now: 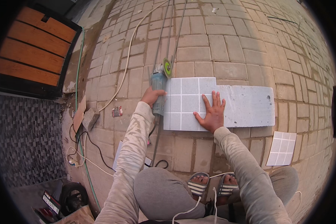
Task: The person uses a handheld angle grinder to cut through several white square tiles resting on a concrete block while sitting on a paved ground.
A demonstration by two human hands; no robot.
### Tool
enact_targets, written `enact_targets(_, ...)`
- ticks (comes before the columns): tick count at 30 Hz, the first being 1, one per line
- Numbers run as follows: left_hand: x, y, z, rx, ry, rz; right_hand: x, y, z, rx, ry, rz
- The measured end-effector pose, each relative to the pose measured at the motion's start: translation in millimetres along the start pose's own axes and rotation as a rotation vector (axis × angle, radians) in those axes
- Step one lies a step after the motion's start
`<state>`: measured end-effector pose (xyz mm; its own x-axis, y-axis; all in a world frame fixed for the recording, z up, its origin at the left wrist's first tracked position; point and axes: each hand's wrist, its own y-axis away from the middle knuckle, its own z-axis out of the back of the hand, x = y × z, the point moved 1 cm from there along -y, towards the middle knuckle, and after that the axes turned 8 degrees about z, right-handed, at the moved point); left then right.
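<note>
Seeing one paved ground (194,26) and one dark-framed gate (35,41) with four orange-brown planks. On the paving: one long pale block (246,104), three thin rods (181,26), one white-lined grey tile (184,102) over the left part of the block, one smaller tile piece (281,148) of like pattern off to the right, near the block. Then one blue-bodied grinder (159,83), two striped sandals (198,184) on two feet, one green disc (167,68) on the grinder, one red packet (117,111).

Placing the grinder: just beside the tile's left edge. Pointing disc end away from the person, long axis roughly along that edge, far end leaning slightly right. Disc near the tile's far left corner, nearly edge-on, green face turned right. Can't tell whether resting on the ground or lifted.

Left hand (150,97): forearm angled up and right from the lower edge, wrapping the grinder body from the left. Thumb across the top toward the tile, other fingers mostly hidden.

Right hand (213,115): forearm angled up and left, palm down on the tile near its right edge. Fingers spread, pointing away from the person, thumb out left.
</note>
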<state>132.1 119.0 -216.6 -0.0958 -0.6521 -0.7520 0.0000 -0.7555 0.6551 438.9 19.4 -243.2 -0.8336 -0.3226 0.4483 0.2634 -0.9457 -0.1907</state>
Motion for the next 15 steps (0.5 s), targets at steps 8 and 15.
enact_targets(8,-1.9,0.9,-4.2,-0.002,0.016,0.014,-1.8,0.7,0.0,-0.022,0.016,0.005)
enact_targets(15,-1.2,-0.6,-3.5,-0.018,-0.02,0.018,-1.4,0.1,0.5,-0.03,0.017,0.009)
